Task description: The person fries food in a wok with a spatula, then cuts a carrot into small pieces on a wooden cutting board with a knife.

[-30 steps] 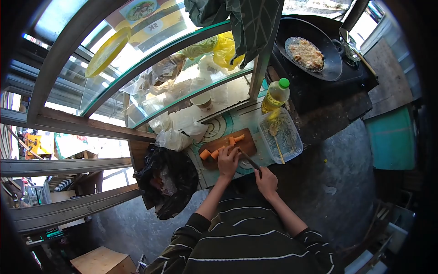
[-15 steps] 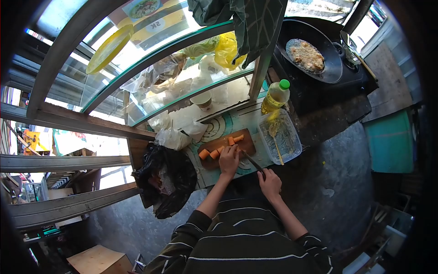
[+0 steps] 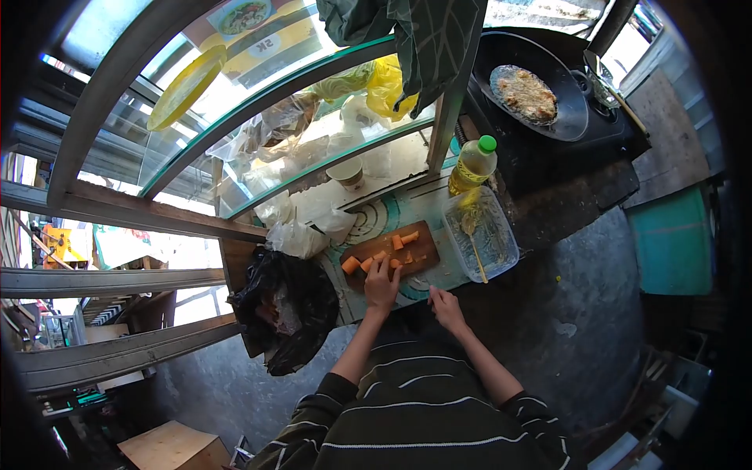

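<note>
Several orange carrot pieces (image 3: pixel 350 265) lie on a brown wooden cutting board (image 3: pixel 423 262). My left hand (image 3: pixel 381 291) is over the board's lower edge, its fingertips around a carrot piece near the middle. Other carrot pieces (image 3: pixel 404 239) rest near the board's upper edge. Just right of the board and below it, my right hand (image 3: pixel 448 310) is closed in front of the counter edge. What it holds is hard to make out; no knife blade shows clearly.
A clear plastic tub (image 3: pixel 501 262) with a yellow-handled utensil and an oil bottle (image 3: pixel 473 166) stand right of the board. Behind them, food fries in a black wok (image 3: pixel 570 125). A black plastic bag (image 3: pixel 309 290) lies left, below the glass case (image 3: pixel 290 102).
My left hand has shifted slightly left and down along the carrot pieces. My right hand has drawn back left and down from the board, and the knife blade has dropped from clear view.
</note>
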`<state>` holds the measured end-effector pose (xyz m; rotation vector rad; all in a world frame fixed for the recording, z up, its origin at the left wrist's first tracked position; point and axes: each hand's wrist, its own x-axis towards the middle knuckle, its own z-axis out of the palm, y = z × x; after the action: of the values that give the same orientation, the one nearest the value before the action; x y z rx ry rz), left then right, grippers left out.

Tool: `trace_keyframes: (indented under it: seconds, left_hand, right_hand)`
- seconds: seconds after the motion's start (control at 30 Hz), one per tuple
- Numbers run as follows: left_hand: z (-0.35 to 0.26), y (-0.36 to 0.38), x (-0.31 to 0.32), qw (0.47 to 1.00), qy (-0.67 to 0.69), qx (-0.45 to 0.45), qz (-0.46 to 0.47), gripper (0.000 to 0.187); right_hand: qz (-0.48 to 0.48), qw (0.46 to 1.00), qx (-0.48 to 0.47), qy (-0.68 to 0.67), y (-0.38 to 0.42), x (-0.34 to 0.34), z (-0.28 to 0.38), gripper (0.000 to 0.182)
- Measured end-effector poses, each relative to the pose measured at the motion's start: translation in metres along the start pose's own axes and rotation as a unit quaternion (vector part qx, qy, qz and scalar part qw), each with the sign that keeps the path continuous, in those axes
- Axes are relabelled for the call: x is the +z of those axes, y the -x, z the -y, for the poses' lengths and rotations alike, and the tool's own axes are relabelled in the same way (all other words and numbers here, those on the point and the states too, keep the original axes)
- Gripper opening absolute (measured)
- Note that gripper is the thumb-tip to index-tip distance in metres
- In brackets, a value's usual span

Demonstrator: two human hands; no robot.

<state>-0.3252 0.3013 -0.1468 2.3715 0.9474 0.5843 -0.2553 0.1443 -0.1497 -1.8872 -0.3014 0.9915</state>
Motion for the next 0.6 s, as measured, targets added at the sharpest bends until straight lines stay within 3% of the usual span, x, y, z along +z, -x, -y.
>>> trace_keyframes:
  seconds: [0.17,0.6]
  left_hand:
    - [0.006,0.002,0.007,0.999,0.028,-0.018,0.031,0.028]
    - [0.019,0.006,0.012,0.998,0.042,0.026,0.026,0.026]
  right_hand:
    - [0.066,0.993,0.099,-0.021,0.0,0.012,0.011,0.05]
    - [0.035,0.99,-0.008,0.134,0.003,0.02,0.011,0.047]
